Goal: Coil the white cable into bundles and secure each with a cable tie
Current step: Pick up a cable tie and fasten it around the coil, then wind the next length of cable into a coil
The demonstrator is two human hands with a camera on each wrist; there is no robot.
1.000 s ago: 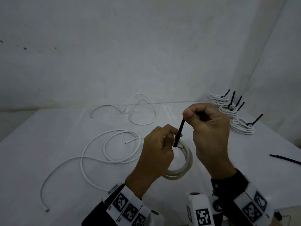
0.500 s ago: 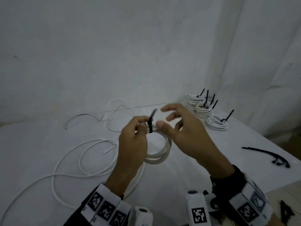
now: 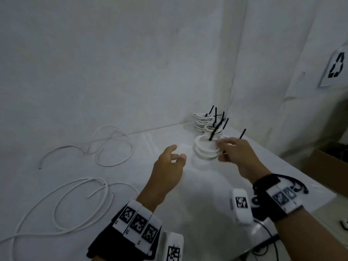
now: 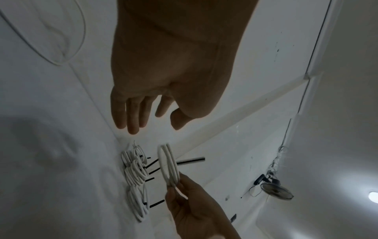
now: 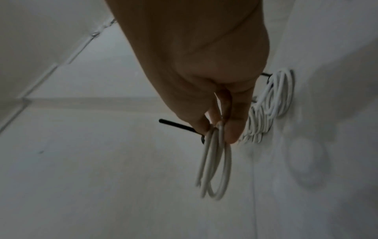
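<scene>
Half a second back both hands met at the coil; now only the right hand (image 3: 237, 157) has it, carried toward the far right corner of the table (image 3: 197, 194). Its thumb and fingers pinch the tied white bundle (image 3: 206, 150) at the rim, above the tabletop and just in front of the finished bundles (image 3: 209, 125). The left hand (image 3: 167, 172) has let go and hangs with relaxed, spread fingers, holding nothing. Only the right wrist view shows the pinch up close, with the black cable tie (image 5: 176, 125) jutting sideways from the loops. The head view alone shows the loose white cable (image 3: 79, 200) lying on the left of the table.
</scene>
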